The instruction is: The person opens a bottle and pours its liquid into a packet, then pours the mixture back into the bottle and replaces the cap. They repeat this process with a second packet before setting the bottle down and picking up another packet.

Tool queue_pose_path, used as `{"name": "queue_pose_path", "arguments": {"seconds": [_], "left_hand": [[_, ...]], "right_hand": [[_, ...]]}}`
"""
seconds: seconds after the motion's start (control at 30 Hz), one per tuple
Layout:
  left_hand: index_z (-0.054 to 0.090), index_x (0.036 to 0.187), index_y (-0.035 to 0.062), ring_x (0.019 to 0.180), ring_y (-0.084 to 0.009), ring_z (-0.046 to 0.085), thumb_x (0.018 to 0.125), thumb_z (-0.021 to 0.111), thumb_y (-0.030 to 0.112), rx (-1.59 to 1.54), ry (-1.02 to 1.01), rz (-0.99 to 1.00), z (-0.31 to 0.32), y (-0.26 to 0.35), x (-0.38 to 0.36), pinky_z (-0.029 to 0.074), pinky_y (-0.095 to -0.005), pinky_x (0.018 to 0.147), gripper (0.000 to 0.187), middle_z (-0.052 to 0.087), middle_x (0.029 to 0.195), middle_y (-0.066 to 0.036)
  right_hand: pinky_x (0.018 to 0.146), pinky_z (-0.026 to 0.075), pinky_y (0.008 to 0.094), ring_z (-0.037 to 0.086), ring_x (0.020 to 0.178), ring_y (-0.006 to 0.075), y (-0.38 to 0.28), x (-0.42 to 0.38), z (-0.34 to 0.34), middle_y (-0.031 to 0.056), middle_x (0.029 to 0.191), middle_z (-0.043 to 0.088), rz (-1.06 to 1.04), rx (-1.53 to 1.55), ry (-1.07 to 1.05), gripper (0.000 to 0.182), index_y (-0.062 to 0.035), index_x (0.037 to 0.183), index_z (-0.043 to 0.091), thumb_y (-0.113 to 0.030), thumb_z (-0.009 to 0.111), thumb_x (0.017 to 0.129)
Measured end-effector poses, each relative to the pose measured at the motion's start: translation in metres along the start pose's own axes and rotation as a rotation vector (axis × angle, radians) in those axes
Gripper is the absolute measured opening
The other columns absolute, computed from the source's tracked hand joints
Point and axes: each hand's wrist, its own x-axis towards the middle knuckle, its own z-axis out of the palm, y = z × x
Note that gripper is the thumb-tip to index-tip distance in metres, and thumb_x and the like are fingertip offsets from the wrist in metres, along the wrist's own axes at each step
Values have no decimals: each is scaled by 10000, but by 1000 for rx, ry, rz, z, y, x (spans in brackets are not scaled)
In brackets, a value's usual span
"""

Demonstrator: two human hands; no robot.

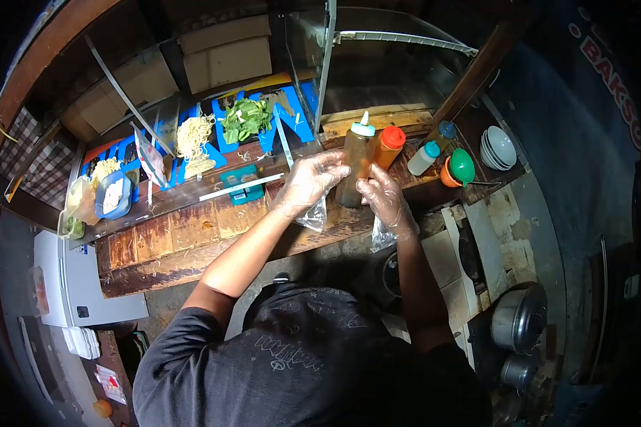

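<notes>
A dark brown squeeze bottle (352, 167) with a teal cap and white nozzle stands upright between my hands, over the front part of the wooden counter. My left hand (312, 182), in a loose clear plastic glove, grips its left side with thumb and fingers. From the other side my right hand (386, 201), gloved the same way, has its fingers closed against the bottle's lower body. Just right of it is an orange squeeze bottle (389, 147) with a red cap. A whitish bottle (424, 159) with a teal cap comes after that.
Noodles (194, 136) and leafy greens (246, 119) lie on the blue-lettered shelf. A teal box (241, 185) sits by its front edge. Green and orange bowls (462, 166) and stacked white bowls (497, 148) stand at the right. Metal pots (518, 320) are at the lower right.
</notes>
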Motion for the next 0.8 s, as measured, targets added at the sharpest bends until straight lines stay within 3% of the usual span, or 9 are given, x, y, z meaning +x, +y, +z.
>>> {"name": "queue_pose_path", "arguments": {"seconds": [0.07,0.23,0.37,0.47,0.53,0.6,0.67,0.73,0.8], "left_hand": [[615,1271,-54,983,-132,626,914,722,257,-13,2,20,3,-2,4,509,-291,883,485,708,1069,-127],[592,1289,-70,982,-129,625,919,719,249,-65,-6,-12,10,7,6,511,-292,883,505,707,1080,-123],[595,1297,-50,982,-117,622,919,722,240,-35,-55,53,15,-12,9,512,-286,881,493,709,1082,-110],[591,1314,-28,1068,-153,618,920,718,227,29,-62,94,22,-33,9,498,-329,944,487,693,1176,-152],[578,1323,-39,1127,-171,601,925,712,212,-1,-73,129,28,-39,5,484,-347,982,489,665,1239,-168],[568,1325,-56,1158,-179,594,924,711,196,31,-64,89,34,-59,6,478,-354,1000,495,650,1266,-170],[559,1325,-70,1161,-192,599,919,719,198,-90,-26,98,41,-80,8,477,-358,1008,513,652,1260,-171],[555,1334,-62,1163,-196,600,920,713,175,-88,-18,87,43,-93,11,476,-353,1006,503,650,1266,-169],[546,1348,-56,1166,-194,600,918,706,143,-23,10,95,45,-106,18,474,-346,1009,501,648,1275,-160]], "right_hand": [[876,481,266,584,1016,98,-3,0,-4,60,1174,618,6,-5,-10,480,-7,1374,495,-181,620,945],[895,504,278,591,1095,149,11,8,-10,101,1250,594,-251,40,10,569,13,1410,452,-103,663,895],[930,530,317,590,1152,184,37,7,-14,100,1305,574,-148,182,43,665,18,1422,451,67,706,809],[937,541,328,601,1148,197,60,6,-16,118,1299,568,-212,100,87,670,17,1420,451,83,707,804],[866,579,325,632,1096,207,80,11,-14,136,1284,568,-304,-57,179,603,37,1367,490,75,707,806],[828,587,318,648,1061,217,83,11,-13,140,1250,583,-266,-185,245,567,24,1319,533,63,724,786],[807,575,327,661,983,240,94,16,-11,143,1181,609,-298,-255,311,533,-11,1260,579,32,744,755],[795,553,348,651,899,241,102,21,-13,144,1175,608,-273,-458,337,545,-17,1270,579,12,750,753],[775,542,340,649,871,219,110,29,-12,141,1172,598,-292,-450,360,507,-4,1245,582,5,746,765]]}}
